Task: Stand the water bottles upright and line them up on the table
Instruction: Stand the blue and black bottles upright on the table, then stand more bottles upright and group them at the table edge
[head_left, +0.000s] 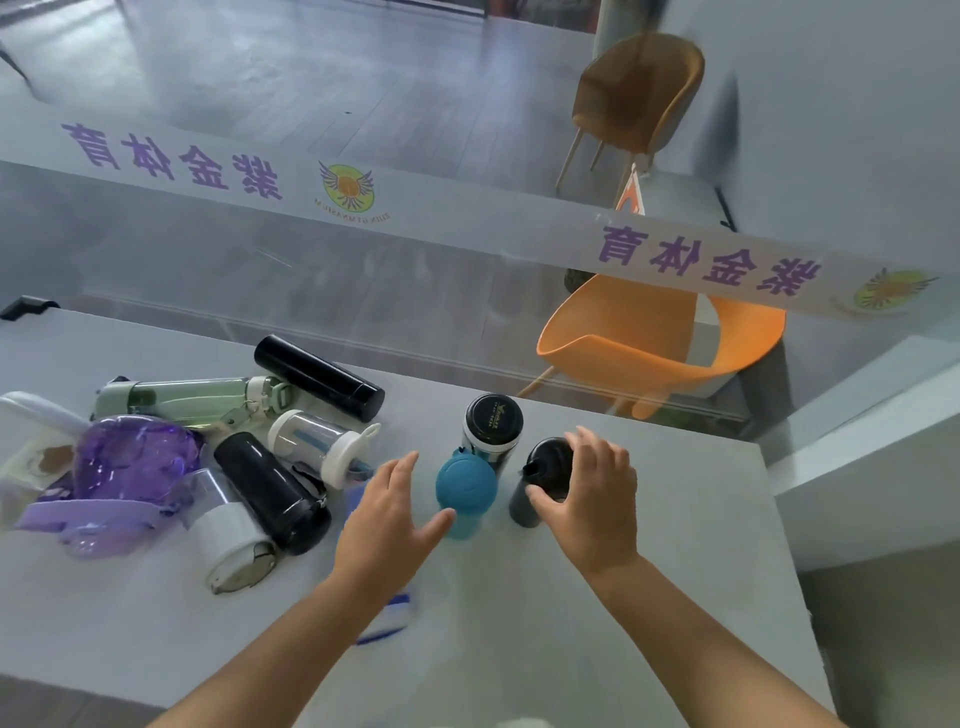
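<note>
While right hand (587, 493) cups black bottle (540, 480), left hand (387, 512) spread

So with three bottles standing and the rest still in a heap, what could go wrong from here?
The three upright bottles stand close together; the right hand adjusting the dark bottle could knock the blue bottle or black-lidded bottle over. Pulling one from the heap may send the black flask rolling off the table.

Your left hand (387, 506) hides most of a blue-striped thing (387, 616) lying near the blue bottle (465, 491); you cannot tell what it is. Left of that bottle, the picture's edge cuts off a white-lidded container (26, 441)
</note>
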